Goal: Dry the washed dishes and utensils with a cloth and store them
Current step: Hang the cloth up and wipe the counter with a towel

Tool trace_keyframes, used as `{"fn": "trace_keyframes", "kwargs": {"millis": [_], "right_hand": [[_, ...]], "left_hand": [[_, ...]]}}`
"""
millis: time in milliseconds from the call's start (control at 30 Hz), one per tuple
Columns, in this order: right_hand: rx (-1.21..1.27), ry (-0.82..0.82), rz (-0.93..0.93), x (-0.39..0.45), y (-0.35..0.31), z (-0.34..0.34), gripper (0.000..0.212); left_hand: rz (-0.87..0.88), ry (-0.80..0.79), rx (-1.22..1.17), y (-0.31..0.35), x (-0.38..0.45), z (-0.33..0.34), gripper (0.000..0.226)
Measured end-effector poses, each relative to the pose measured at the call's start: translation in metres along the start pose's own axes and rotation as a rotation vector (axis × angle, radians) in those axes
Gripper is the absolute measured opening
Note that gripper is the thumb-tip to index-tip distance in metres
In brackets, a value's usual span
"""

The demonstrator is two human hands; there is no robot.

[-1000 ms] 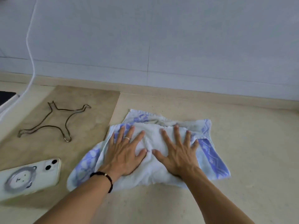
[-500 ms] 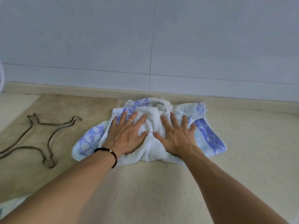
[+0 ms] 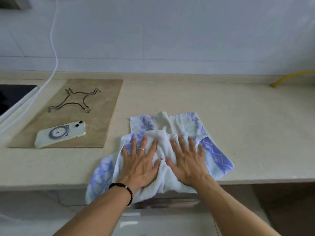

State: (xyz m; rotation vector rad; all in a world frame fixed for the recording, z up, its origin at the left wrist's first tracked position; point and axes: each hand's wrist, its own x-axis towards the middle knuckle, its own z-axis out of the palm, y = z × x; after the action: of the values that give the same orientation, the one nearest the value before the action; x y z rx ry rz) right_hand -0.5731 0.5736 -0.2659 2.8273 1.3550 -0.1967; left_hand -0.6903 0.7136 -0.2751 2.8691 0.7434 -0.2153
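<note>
Both hands flat, palms down, fingers straight and spread, pressing on the cloth (image 3: 162, 150). Left hand (image 3: 139, 164) on the cloth's left half, ring on one finger, dark bead bracelet (image 3: 125, 190) at the wrist. Right hand (image 3: 187, 163) on the right half, thumbs nearly meeting over a bunched white fold in the middle. Neither hand grips; the cloth only lies under them. Cloth is white with blue patterning, rumpled, spread on the counter (image 3: 247, 133) near its front edge; its lower left corner hangs over that edge, and the near middle part also overlaps the lip. Far side of the cloth stops well short of the wall (image 3: 170, 40). Bare counter to the right of the cloth, running to a yellow hose (image 3: 289, 78) at the far right by the wall. Left of the cloth, apart from it, a brown board (image 3: 105, 106) lies on the counter, carrying a wire trivet (image 3: 75, 101) at its far part and a white phone (image 3: 60, 133) face down nearer the front. A white cable (image 3: 54, 48) drops down the wall to the far left.
</note>
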Motion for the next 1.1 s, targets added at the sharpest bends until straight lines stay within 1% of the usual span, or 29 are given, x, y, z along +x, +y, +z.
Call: {"fn": "trace_keyframes", "kwargs": {"millis": [67,100,167,200,267,300,367,400,467,533,633,700,800,900,967,1067,1100], "right_hand": [[0.017,-0.016,0.021,-0.026,0.010,0.000,0.081],[0.017,-0.024,0.047,-0.032,0.017,-0.001,0.079],[0.029,-0.025,0.095,-0.030,0.026,0.002,0.068],[0.035,-0.033,0.101,-0.025,0.029,0.002,0.066],[0.058,-0.031,0.111,-0.004,0.038,0.001,0.067],[0.046,-0.001,0.124,0.008,0.045,0.003,0.069],[0.075,0.027,0.200,0.044,0.062,0.001,0.071],[0.081,0.036,0.240,0.064,0.069,-0.002,0.071],[0.079,0.061,0.297,0.116,0.086,-0.007,0.072],[0.024,0.079,0.301,0.165,0.104,-0.015,0.075],[-0.001,0.055,0.292,0.246,0.131,-0.026,0.077],[-0.005,0.063,0.291,0.294,0.148,-0.031,0.075],[-0.003,0.027,0.262,0.341,0.166,-0.037,0.074],[0.010,0.010,0.249,0.350,0.168,-0.040,0.072],[0.055,0.041,0.250,0.338,0.165,-0.037,0.073],[0.092,0.076,0.224,0.302,0.155,-0.033,0.075],[0.097,0.074,0.225,0.277,0.156,-0.031,0.075]], "left_hand": [[0.015,-0.011,-0.017,0.024,-0.011,0.005,0.087],[0.026,-0.012,-0.025,0.035,-0.010,0.005,0.081],[0.036,-0.020,-0.018,0.047,-0.002,0.007,0.079],[0.041,-0.013,-0.012,0.050,0.005,0.006,0.078],[0.058,0.007,-0.013,0.054,0.028,0.004,0.078],[0.074,0.018,-0.013,0.055,0.040,0.001,0.081],[0.108,0.039,-0.012,0.055,0.083,-0.006,0.085],[0.108,0.051,-0.019,0.055,0.107,-0.010,0.083],[0.088,0.062,-0.018,0.054,0.168,-0.017,0.071],[0.048,0.054,-0.014,0.054,0.221,-0.026,0.062],[0.020,0.033,0.004,0.049,0.301,-0.044,0.062],[0.053,0.039,0.024,0.046,0.352,-0.055,0.062],[0.098,0.053,0.022,0.044,0.398,-0.064,0.060],[0.129,0.041,-0.036,0.043,0.410,-0.068,0.059],[0.165,0.034,-0.046,0.044,0.400,-0.067,0.060],[0.236,0.051,0.007,0.047,0.371,-0.061,0.060],[0.259,0.039,0.034,0.056,0.353,-0.058,0.060]]}}
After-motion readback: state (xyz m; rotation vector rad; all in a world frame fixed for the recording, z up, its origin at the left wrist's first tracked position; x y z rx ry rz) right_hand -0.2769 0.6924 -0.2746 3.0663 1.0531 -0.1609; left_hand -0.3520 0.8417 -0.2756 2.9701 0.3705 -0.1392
